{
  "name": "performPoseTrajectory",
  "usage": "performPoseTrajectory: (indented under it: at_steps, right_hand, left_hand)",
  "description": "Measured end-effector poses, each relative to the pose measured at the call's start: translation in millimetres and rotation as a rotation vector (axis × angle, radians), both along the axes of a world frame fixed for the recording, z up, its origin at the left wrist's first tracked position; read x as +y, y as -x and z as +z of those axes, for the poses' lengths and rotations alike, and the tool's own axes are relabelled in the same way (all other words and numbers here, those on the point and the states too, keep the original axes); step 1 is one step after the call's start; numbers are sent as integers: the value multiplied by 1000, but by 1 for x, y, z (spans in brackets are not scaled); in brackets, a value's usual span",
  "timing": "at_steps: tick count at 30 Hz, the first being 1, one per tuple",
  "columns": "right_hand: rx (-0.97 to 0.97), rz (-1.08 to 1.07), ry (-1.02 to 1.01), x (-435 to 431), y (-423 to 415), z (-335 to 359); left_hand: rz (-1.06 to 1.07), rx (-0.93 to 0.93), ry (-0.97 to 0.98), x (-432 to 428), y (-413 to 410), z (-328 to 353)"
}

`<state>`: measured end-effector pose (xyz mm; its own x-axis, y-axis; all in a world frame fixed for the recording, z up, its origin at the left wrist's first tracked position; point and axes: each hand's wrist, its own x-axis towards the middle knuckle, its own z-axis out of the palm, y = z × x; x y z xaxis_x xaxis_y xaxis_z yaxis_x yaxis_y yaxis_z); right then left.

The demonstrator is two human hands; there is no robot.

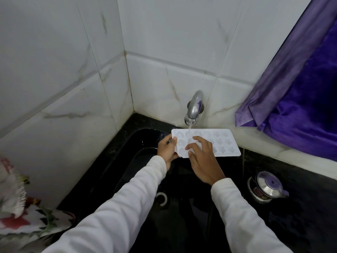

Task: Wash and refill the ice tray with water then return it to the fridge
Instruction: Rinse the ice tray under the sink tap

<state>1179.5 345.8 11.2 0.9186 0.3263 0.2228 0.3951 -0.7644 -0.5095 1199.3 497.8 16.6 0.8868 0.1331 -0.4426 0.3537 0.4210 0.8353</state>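
My left hand grips the ice tray under the running tap; my right hand rubs its cups, fingers spread. I'd say washing's underway; refilling and the fridge remain.

White veined wall tiles meeting in a corner at 12 o'clock; purple curtain at 2 o'clock; black counter at 4 o'clock.

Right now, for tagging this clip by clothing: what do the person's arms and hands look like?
Both arms wear long white sleeves of soft, slightly crumpled fabric; the left sleeve and right sleeve match, each ending in a plain cuff at the wrist. The left hand and right hand are bare: no gloves, no ring or watch showing.
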Motion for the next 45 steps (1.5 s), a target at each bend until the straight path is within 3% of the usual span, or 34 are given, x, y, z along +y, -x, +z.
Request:
performPoseTrajectory:
  at_steps: [9, 20, 22, 24, 27, 31, 35, 39, 45]
  right_hand:
    - [-77, 15, 180, 3, -3, -2]
    - [-29, 48, 111, -1, 0, -9]
    - [40, 45, 22, -3, 4, -7]
    - [123, -42, -173, -6, 11, -2]
    - [24, -311, -407, -19, 22, 0]
    - [-126, -599, -391, -49, 35, -15]
    - [99, -724, -420, -77, 42, -30]
    - [416, -686, -530, -83, 51, -37]
    - [543, -604, -528, -76, 66, -61]
  left_hand:
    - [-12, -7, 11, 0, -9, 3]
    - [-22, -19, -36, -4, -9, -2]
    - [-16, -25, -59, -3, -6, -3]
    - [-19, -30, -93, 0, -3, -7]
    - [-35, -30, -122, 9, 10, -12]
    - [-59, -28, -157, 17, 33, -18]
    - [-85, -15, -186, 24, 54, -30]
    - [-76, -8, -194, 32, 70, -39]
    - [-24, 33, -223, 49, 94, -49]
